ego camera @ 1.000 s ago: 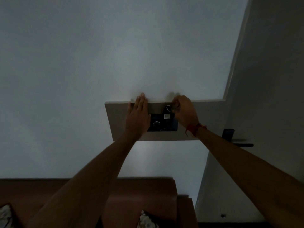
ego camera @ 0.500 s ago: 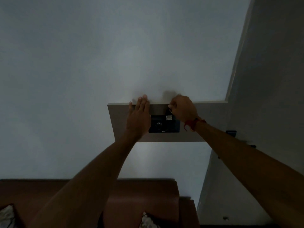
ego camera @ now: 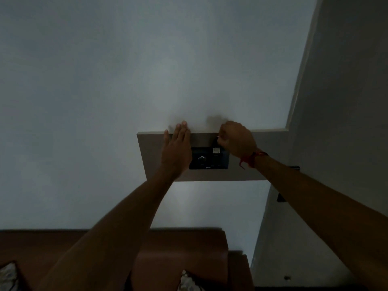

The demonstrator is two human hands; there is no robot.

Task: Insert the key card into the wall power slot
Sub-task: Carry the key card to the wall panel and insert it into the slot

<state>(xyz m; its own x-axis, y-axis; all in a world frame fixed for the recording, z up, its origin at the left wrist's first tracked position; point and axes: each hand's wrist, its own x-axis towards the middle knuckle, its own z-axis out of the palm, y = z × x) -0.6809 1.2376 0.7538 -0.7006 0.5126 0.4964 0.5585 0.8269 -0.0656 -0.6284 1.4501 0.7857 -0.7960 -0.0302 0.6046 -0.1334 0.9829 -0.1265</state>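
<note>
From the head view, I am pinching my right hand (ego camera: 236, 138) shut around the top of the key card (ego camera: 216, 143), fingers curled tight on it, just above the wall power slot (ego camera: 217, 153) at the upper right of the dark control panel (ego camera: 209, 158). My left hand (ego camera: 176, 153) is lying flat with fingers together and straight, holding nothing, pressing on the pale backing board (ego camera: 241, 174) just left of the panel and overlapping its left edge. I am judging the main risk to be the card meeting the slot at a tilt, so that it is jamming on the lip or sliding down the panel face instead of going in; pushing hard then could be bending it. My grip is also sitting high on the card, so it could be twisting between my fingers. The room is dim, and my knuckles are covering most of the card, so I cannot tell how deep it is already sitting, or whether the slot mouth is clear. The round dial (ego camera: 202, 159) is barely readable, and the furniture below is cut off.
</note>
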